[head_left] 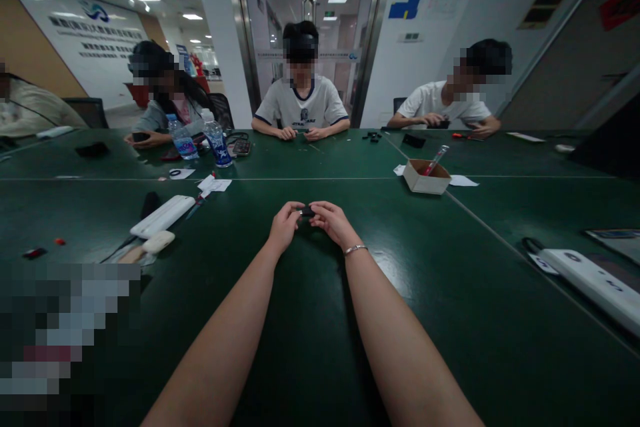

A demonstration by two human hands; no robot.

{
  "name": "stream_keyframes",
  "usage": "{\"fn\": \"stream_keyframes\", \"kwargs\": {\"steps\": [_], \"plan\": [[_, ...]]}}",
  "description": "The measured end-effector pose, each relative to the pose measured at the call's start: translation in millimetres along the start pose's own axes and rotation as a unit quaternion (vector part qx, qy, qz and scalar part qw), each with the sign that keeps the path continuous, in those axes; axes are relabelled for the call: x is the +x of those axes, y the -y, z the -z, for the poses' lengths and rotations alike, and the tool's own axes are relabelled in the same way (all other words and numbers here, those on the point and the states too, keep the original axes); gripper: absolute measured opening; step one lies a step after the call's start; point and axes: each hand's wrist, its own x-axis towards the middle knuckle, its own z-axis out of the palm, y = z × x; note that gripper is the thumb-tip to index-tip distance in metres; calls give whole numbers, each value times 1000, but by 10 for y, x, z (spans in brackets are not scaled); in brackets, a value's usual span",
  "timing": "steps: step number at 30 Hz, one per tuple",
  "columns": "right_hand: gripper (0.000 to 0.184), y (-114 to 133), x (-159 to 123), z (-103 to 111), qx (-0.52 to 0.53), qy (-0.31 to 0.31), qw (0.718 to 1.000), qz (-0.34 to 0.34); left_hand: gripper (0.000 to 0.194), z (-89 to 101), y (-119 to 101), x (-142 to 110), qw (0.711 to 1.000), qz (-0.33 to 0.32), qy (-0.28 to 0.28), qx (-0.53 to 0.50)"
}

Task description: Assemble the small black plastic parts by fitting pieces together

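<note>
My left hand and my right hand meet over the green table in the middle of the view. Between their fingertips is a small black object with a bright, silvery left end, shaped rather like a USB stick. The left thumb and fingers pinch the silvery end, while the right fingers grip the black end. A bracelet circles my right wrist. The fingers cover part of the object, so its exact kind cannot be made out.
Left of my hands lie a white power bank and a pale rounded object. Two water bottles stand farther back. A small open box is at the right. Several people, including one person opposite, sit around the table.
</note>
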Motion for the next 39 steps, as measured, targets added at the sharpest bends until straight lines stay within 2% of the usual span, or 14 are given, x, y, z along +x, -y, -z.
{"fn": "stream_keyframes", "kwargs": {"steps": [19,27,34,39], "plan": [[23,-7,4,-3,3,-6,1000,-2,23,-1,42,8,1000,-14,7,5],[21,2,3,-5,9,-5,1000,-3,36,-8,44,-1,1000,-11,22,17],[22,4,-5,-4,3,-4,1000,-1,22,6,36,-4,1000,6,-15,22],[21,1,0,-8,7,-10,1000,-1,24,4,42,-7,1000,-21,-5,17]]}}
